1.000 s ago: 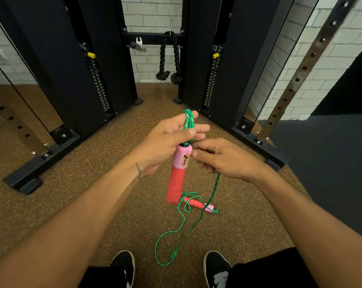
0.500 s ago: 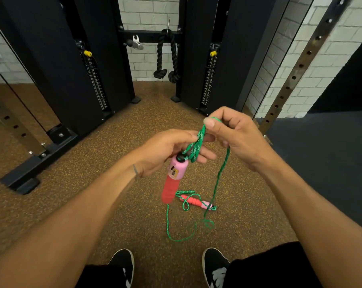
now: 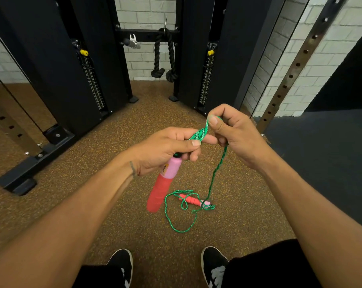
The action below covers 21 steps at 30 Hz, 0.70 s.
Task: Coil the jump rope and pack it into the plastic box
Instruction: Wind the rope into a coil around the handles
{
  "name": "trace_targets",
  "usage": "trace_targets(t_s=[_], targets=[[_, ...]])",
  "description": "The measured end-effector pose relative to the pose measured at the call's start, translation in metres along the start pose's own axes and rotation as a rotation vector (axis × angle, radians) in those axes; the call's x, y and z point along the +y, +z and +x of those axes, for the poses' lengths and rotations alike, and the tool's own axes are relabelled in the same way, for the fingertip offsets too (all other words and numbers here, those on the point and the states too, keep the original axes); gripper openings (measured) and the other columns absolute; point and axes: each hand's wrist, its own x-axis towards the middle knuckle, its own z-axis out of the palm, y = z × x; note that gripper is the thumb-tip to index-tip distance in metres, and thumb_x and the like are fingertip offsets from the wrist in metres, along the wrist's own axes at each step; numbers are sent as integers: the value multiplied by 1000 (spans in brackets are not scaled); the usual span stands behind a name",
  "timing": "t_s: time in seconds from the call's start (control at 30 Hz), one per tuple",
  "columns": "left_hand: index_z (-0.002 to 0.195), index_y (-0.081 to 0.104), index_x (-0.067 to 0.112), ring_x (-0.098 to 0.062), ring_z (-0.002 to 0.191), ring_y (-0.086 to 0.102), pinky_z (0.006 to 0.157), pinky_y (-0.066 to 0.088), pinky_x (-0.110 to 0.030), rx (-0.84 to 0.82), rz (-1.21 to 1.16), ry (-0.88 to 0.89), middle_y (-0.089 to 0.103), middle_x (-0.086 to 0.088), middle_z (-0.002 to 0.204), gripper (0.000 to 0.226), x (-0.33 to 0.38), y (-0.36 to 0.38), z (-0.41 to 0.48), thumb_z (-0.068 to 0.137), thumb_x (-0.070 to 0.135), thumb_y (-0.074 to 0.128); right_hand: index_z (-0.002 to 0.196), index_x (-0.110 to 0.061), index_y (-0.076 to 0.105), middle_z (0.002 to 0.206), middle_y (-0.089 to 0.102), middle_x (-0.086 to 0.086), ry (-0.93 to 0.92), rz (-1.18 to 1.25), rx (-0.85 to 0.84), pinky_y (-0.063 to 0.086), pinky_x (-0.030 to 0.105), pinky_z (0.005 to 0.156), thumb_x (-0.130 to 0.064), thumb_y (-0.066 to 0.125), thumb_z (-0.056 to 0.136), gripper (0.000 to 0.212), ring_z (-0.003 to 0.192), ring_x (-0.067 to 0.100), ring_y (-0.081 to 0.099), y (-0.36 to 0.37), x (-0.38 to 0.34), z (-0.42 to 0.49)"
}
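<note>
Now my left hand [image 3: 165,150] pinches the loops [image 3: 198,134], one handle [image 3: 161,188] hanging at its six o'clock; my right hand [image 3: 236,138] pinches the rope [image 3: 217,171] at two o'clock. If either pinch slackens, loops spill; the tangle [image 3: 176,215] by the other handle [image 3: 191,200] could snag. Count: two handles, one rope, no box seen.

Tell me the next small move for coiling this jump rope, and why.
Probably lay the green rope pinched by the right hand onto the loops in the left hand; more of it and the second handle lie on the floor.
</note>
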Motion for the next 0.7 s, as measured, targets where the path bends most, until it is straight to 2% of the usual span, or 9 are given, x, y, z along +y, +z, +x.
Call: trace_targets(t_s=[0.07,0.17,0.23,0.3,0.33,0.43,0.5,0.57,0.7], targets=[[129,61,6,-6,64,45,61,40,-13,-5,-75,9,60,0,71,37,3,1,0,94,15,51,84,-24,60,67,50,-2,13,8,5,34,24,51,-39,59,91,16,54,6,40,0,1,1],[129,61,8,-3,61,49,61,41,-12,-21,-256,55,65,-2,74,39,7,1,-2,93,12,51,82,-27,63,70,47,2,85,12,-7,31,24,51,-34,56,98,19,53,6,39,-1,7,4],[133,56,6,-3,61,52,62,43,-12,9,-308,81,70,-2,78,41,7,2,-3,92,10,50,93,-16,67,69,45,1,144,-13,-55,29,24,50,-27,52,102,20,53,6,37,-1,11,5],[136,53,7,-3,66,56,67,46,-13,51,-292,99,73,-2,87,42,6,2,-2,94,8,50,107,-2,64,69,45,1,183,-28,-107,30,23,49,-27,49,104,30,53,8,36,3,14,4],[136,53,10,-3,70,57,70,47,-13,71,-277,102,74,-2,93,43,6,3,-2,94,8,51,108,-1,63,68,46,0,211,-29,-123,31,23,50,-30,48,104,33,53,8,37,6,15,3],[137,52,17,-4,79,60,82,47,-14,149,-232,110,74,-1,107,48,6,2,-1,90,12,52,100,-9,65,66,51,-4,285,-44,-156,34,27,53,-31,51,104,26,54,9,44,10,15,3],[136,51,23,-3,86,62,88,45,-14,189,-192,118,74,1,114,48,6,3,0,89,14,53,109,-11,68,64,54,-6,307,-34,-174,38,26,53,-26,50,104,24,55,8,47,11,14,3],[137,49,26,-2,95,65,94,44,-16,209,-182,125,71,0,122,49,5,5,1,90,14,53,111,-26,72,64,57,-5,315,15,-190,41,24,52,-24,50,104,23,54,8,50,12,12,1],[144,42,22,-6,107,65,93,48,-18,272,-189,131,67,-1,127,50,5,6,3,97,5,47,104,-29,69,74,61,2,300,-42,-263,46,26,54,-28,53,102,16,58,11,55,16,10,-3]])
